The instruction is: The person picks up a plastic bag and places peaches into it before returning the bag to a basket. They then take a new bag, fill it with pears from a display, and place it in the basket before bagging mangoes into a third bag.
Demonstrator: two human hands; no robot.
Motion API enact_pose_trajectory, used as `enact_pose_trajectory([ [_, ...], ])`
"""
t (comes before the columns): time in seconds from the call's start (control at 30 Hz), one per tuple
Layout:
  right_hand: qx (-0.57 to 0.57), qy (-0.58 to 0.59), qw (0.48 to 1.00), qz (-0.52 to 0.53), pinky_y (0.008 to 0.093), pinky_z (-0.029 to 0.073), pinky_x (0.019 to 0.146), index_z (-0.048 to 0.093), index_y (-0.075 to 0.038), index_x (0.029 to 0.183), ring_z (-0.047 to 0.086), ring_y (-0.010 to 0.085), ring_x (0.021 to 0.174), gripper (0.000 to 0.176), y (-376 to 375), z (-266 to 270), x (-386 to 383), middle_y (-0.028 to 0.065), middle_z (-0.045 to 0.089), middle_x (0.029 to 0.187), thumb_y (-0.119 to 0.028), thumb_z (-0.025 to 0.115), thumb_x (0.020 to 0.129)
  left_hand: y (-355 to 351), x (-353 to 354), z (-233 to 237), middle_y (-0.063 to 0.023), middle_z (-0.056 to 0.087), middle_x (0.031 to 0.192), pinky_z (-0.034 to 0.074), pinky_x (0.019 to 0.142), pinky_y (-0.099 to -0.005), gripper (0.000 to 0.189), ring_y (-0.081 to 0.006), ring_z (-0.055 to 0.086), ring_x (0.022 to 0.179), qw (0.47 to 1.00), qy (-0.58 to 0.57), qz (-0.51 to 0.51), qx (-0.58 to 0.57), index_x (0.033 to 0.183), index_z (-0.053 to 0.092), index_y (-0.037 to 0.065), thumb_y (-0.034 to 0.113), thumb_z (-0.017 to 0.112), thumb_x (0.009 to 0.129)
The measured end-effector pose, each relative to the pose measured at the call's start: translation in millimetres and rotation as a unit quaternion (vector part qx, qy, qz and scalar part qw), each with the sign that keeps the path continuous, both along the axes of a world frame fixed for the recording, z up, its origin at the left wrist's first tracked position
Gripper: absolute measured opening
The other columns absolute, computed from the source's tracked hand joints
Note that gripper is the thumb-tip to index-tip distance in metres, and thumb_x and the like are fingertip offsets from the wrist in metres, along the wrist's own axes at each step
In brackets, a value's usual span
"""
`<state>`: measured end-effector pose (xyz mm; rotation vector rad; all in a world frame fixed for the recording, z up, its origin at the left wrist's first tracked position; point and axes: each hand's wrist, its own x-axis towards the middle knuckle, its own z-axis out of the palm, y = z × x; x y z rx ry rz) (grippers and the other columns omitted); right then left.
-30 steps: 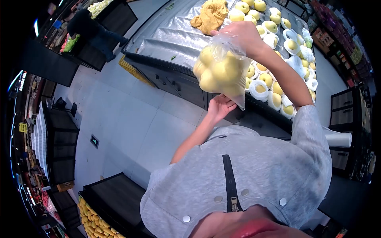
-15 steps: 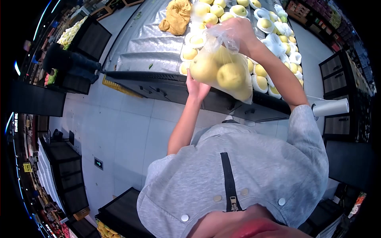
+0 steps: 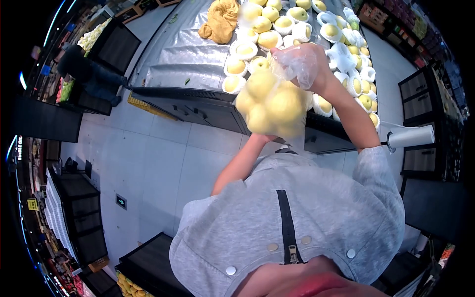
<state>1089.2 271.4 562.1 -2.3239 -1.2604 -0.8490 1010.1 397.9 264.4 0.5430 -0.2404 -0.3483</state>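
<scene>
A clear plastic bag of round yellow fruit, likely pears (image 3: 277, 106), hangs in front of me at the display's front edge. My right hand (image 3: 309, 64) is closed around the gathered top of the bag, with crumpled plastic (image 3: 295, 64) bunched at its fingers. Below the bag is my left hand (image 3: 264, 138), close against its underside; its fingers are hidden behind the fruit. Past the bag, more of the same yellow fruit (image 3: 268, 39) lies in white foam nets on the display.
A crumpled mustard-coloured cloth (image 3: 219, 22) lies on the silver-lined display surface (image 3: 173, 64). At the right corner a roll of plastic bags (image 3: 413, 136) sits on a holder. Another person (image 3: 84, 72) stands at a far left stand. Dark cabinets (image 3: 79, 213) line the left aisle.
The bag has come down and closer to my body, and it has turned. My right hand lowered with the bag's top. My left hand went from the bag's side to beneath it.
</scene>
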Motion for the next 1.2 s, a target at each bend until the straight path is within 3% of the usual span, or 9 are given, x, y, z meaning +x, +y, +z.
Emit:
enact_pose_trajectory([
  [0.17,0.08,0.101,0.992,-0.002,0.0372,0.039,0.044,0.063,-0.009,0.07,0.051,0.0276,0.047,0.028,2,-18,-10,0.0068,0.051,0.053,-0.023,0.059,0.094,32,-1,-11,-0.0096,0.03,0.153,0.03,0.115,-0.0447,0.058,-0.0258,0.034,0.138,0.927,-0.145,0.178,0.297,0.151,0.02,0.012,0.037,0.038,0.102],
  [0.23,0.106,0.078,0.991,0.002,0.0356,0.039,0.043,0.061,-0.01,0.06,0.052,0.0272,0.046,0.038,6,-31,-7,0.0063,0.052,0.051,-0.027,0.06,0.094,48,-11,16,-0.0114,0.033,0.152,0.029,0.115,-0.0466,0.057,-0.0275,0.036,0.137,0.979,-0.113,0.14,0.094,0.15,0.023,0.011,0.035,0.039,0.101],
  [0.27,0.117,0.086,0.989,0.013,0.0355,0.039,0.043,0.061,-0.009,0.061,0.052,0.0271,0.046,0.037,12,-34,-7,0.0067,0.052,0.051,-0.027,0.061,0.094,57,-18,47,-0.0126,0.037,0.149,0.03,0.114,-0.0481,0.055,-0.0288,0.039,0.135,0.98,-0.06,0.045,-0.183,0.149,0.028,0.01,0.035,0.039,0.101],
  [0.3,0.127,0.097,0.987,0.025,0.0355,0.04,0.043,0.061,-0.008,0.061,0.052,0.027,0.045,0.037,18,-38,-8,0.0072,0.052,0.051,-0.026,0.061,0.093,64,-28,53,-0.0134,0.05,0.139,0.036,0.109,-0.0489,0.053,-0.0309,0.046,0.13,0.974,0.097,0.054,-0.2,0.142,0.039,0.009,0.035,0.043,0.096],
  [0.6,0.078,0.226,0.929,0.283,0.0334,0.04,0.043,0.054,-0.007,0.059,0.053,0.0231,0.045,0.042,42,-41,-81,0.0067,0.05,0.051,-0.026,0.057,0.096,40,-132,18,-0.0105,0.049,0.139,0.046,0.1,-0.0424,0.048,-0.0257,0.054,0.121,0.974,0.124,0.172,-0.081,0.14,0.042,0.008,0.035,0.042,0.1],
  [0.8,0.054,0.19,0.819,0.539,0.0341,0.043,0.043,0.053,-0.008,0.063,0.055,0.0246,0.049,0.03,44,-61,-152,0.0051,0.052,0.055,-0.02,0.06,0.09,-49,-211,-10,-0.0051,0.054,0.13,0.048,0.098,-0.0339,0.041,-0.017,0.055,0.117,0.865,0.039,0.483,0.133,0.138,0.044,0.01,0.031,0.043,0.103],
  [0.97,-0.028,0.247,0.721,0.647,0.0346,0.041,0.041,0.047,-0.009,0.058,0.053,0.0232,0.048,0.034,41,-79,-239,0.0049,0.048,0.053,-0.02,0.061,0.086,-95,-315,36,-0.002,0.055,0.118,0.047,0.093,-0.0299,0.035,-0.0117,0.054,0.11,0.779,0.117,0.605,0.114,0.125,0.051,0.009,0.03,0.056,0.097],
  [1.17,-0.067,0.177,0.679,0.709,0.035,0.041,0.041,0.055,-0.01,0.06,0.054,0.0235,0.049,0.029,59,-92,-332,0.0056,0.051,0.054,-0.019,0.061,0.086,-124,-428,-7,-0.012,0.048,0.139,0.041,0.106,-0.0384,0.055,-0.0218,0.049,0.125,0.658,0.097,0.737,0.119,0.142,0.039,0.007,0.029,0.057,0.095],
  [1.2,-0.106,0.188,0.664,0.716,0.0357,0.041,0.043,0.058,-0.011,0.063,0.053,0.0251,0.049,0.026,61,-93,-350,0.0064,0.051,0.054,-0.02,0.061,0.087,-134,-446,7,-0.0125,0.049,0.138,0.041,0.106,-0.0389,0.052,-0.0227,0.05,0.125,0.653,0.075,0.753,-0.007,0.142,0.04,0.006,0.028,0.053,0.096],
])
